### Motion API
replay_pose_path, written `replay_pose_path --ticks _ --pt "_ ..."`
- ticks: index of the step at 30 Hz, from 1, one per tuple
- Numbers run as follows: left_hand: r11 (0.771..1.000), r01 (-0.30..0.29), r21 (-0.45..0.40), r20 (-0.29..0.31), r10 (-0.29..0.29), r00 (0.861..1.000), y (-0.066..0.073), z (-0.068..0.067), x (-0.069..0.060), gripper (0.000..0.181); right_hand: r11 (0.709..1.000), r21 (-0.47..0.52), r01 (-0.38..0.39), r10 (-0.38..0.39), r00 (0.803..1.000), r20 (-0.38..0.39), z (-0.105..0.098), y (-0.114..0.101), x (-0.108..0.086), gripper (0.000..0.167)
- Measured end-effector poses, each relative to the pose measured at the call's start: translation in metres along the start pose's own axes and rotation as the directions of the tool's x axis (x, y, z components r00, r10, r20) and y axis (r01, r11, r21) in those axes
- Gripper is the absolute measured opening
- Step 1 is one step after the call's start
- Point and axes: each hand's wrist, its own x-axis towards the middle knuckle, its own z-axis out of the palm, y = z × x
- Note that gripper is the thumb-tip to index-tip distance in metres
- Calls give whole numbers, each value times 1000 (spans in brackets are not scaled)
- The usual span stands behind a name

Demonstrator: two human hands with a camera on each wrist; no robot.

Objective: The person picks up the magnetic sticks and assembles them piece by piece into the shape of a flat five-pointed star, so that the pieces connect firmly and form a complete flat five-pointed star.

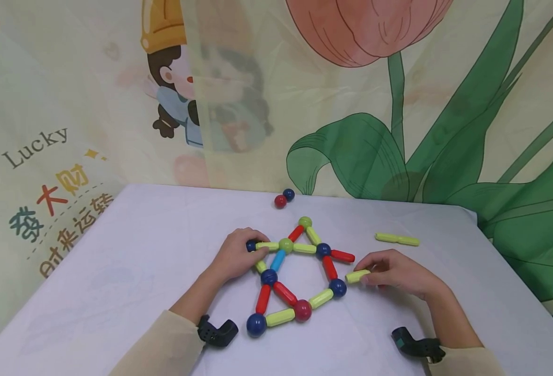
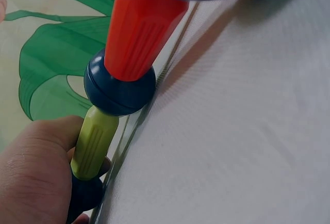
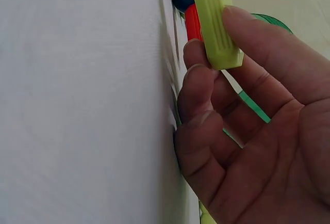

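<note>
A flat frame of magnetic rods and balls lies on the table, with a lime ball (image 1: pixel 286 245), a red ball (image 1: pixel 302 310) and several dark blue balls joined by lime, red and blue rods. At its left corner my left hand (image 1: pixel 239 256) grips a dark blue ball (image 1: pixel 251 246), its fingers also at the adjoining lime rod (image 2: pixel 94 144). My right hand (image 1: pixel 396 271) pinches a lime rod (image 3: pixel 216 25) between thumb and fingers. This rod's free end is close to the right dark blue ball (image 1: pixel 337 288); contact is unclear. Something red, mostly hidden, shows beneath the right hand.
A loose lime piece (image 1: pixel 397 239) lies beyond my right hand. Toward the back edge, a red ball (image 1: pixel 280 201) and a dark blue ball (image 1: pixel 288 195) sit together. The white-covered table (image 1: pixel 116 292) meets a printed cloth backdrop (image 1: pixel 248 167).
</note>
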Motion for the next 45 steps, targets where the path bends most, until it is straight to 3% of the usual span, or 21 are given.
replay_pose_path --ticks 22,34,45 --pt "1000 -3 12 2 3 1000 1 0 1 20 1000 -3 6 -6 1000 20 3 -4 1 27" --pt "1000 0 12 3 0 1000 2 -2 -1 21 998 50 -47 52 994 -93 9 -4 5 34" --pt "1000 -8 13 3 8 1000 2 -2 -1 21 997 43 -70 75 992 -105 9 -4 7 36"
